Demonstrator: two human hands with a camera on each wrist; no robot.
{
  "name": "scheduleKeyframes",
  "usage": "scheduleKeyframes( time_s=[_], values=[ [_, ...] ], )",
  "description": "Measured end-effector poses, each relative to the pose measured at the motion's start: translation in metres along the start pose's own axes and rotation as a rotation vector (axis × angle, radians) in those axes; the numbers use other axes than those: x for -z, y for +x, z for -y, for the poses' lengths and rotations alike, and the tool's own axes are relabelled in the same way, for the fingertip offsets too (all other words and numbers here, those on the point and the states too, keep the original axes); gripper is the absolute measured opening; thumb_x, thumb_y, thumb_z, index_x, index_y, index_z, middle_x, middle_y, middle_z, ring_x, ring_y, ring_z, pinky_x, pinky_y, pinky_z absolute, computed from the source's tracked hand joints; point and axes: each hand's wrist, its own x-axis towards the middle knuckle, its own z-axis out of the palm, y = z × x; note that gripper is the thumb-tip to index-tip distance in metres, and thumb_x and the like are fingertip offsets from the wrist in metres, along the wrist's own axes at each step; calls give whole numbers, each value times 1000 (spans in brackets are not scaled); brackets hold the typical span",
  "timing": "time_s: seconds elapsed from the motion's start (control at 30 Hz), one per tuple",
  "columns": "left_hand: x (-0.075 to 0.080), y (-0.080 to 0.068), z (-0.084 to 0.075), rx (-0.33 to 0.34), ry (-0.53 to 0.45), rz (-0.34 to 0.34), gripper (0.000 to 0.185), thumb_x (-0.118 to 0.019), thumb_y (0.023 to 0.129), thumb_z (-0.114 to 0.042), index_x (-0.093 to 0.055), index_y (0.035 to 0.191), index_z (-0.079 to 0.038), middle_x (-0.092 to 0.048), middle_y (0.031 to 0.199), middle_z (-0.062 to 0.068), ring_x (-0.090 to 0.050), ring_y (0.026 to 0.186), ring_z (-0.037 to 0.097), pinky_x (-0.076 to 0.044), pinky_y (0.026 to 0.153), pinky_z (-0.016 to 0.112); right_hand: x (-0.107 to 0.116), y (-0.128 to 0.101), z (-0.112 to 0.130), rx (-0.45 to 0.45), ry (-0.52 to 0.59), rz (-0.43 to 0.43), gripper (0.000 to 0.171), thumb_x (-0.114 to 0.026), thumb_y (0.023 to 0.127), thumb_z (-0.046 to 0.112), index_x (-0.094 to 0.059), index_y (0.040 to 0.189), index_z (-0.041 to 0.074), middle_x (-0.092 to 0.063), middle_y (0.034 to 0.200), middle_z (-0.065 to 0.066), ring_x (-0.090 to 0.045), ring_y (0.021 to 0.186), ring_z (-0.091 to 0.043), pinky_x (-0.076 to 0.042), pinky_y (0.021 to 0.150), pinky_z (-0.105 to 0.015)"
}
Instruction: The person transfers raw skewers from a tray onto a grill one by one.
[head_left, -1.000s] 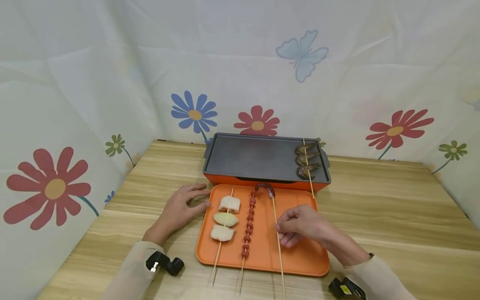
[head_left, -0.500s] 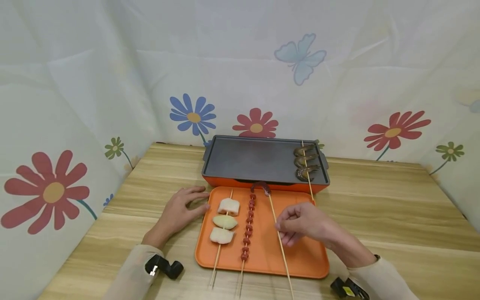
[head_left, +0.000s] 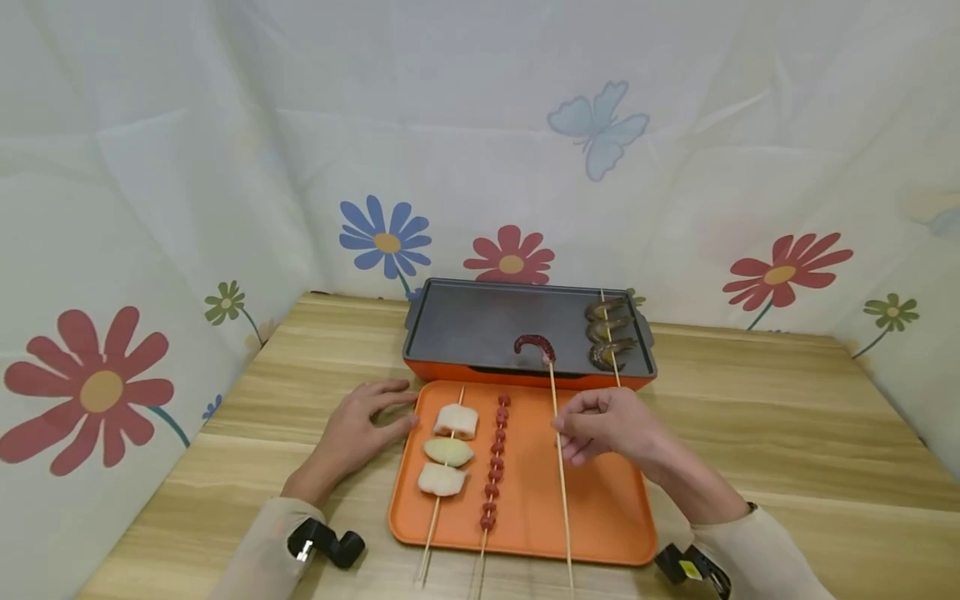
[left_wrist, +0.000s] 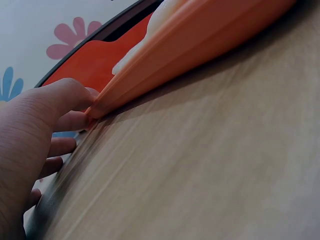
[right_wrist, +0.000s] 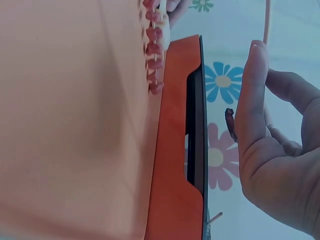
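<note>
In the head view my right hand (head_left: 618, 425) pinches the thin wooden stick of an octopus tentacle skewer (head_left: 535, 342) between thumb and fingertips. The dark red, curled tentacle at its top overlaps the front edge of the grill pan (head_left: 487, 325), and the stick's lower end points toward me over the orange tray (head_left: 600, 525). Seen from the right wrist, the hand (right_wrist: 270, 130) holds the stick raised above the tray. My left hand (head_left: 360, 429) rests on the table with fingers spread, thumb and index fingertips right at the tray's left rim (left_wrist: 185, 55) in the left wrist view.
On the tray lie a skewer of white pieces with a pale green one (head_left: 447, 454) and a skewer of small red pieces (head_left: 495, 467), their sticks overhanging the front rim. A shrimp skewer (head_left: 606, 335) lies on the pan's right end. A flowered cloth (head_left: 465, 167) hangs behind.
My right hand has lifted the tentacle skewer and moved it forward; its tip has gone from the tray's far edge to over the pan's front edge. The left hand has stayed at the tray.
</note>
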Motion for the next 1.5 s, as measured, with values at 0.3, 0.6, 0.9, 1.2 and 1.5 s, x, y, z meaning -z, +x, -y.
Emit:
scheduleKeyframes(
  time_s=[0.3,0.6,0.9,1.2,1.5],
  values=[
    [-1,-4,0,4,4,7,39,-82,94,-33,-79,127,-13,-66,142,12,-58,131,40,-43,109,63,4,16,7,16,23,-113,23,-68,104,10,-71,111,-12,-76,87,-15,-76,76,-23,-65,78,-45],
    [0,-1,0,15,-1,3,39,-82,94,-33,-79,127,-13,-66,142,11,-57,134,40,-40,112,63,12,40,19,-3,8,-176,29,-67,104,12,-71,117,-13,-77,90,-16,-77,81,-26,-64,83,-47],
    [-1,-1,1,6,0,-1,39,-83,94,-34,-80,127,-13,-67,142,10,-59,131,38,-44,109,61,16,59,22,-16,14,-212,30,-68,104,13,-70,119,-13,-77,89,-15,-76,76,-20,-64,81,-40],
    [0,1,1,8,2,1,40,-83,93,-35,-79,127,-13,-66,143,10,-59,131,37,-44,110,60,22,66,24,-22,-33,-295,29,-68,103,11,-72,117,-14,-76,84,-14,-75,71,-19,-65,75,-36],
    [-1,0,0,10,8,3,41,-83,93,-35,-79,127,-13,-66,143,10,-58,132,37,-43,110,60,25,72,20,-52,-76,-339,27,-66,103,9,-72,116,-14,-75,82,-14,-74,69,-19,-65,74,-37]
  ],
)
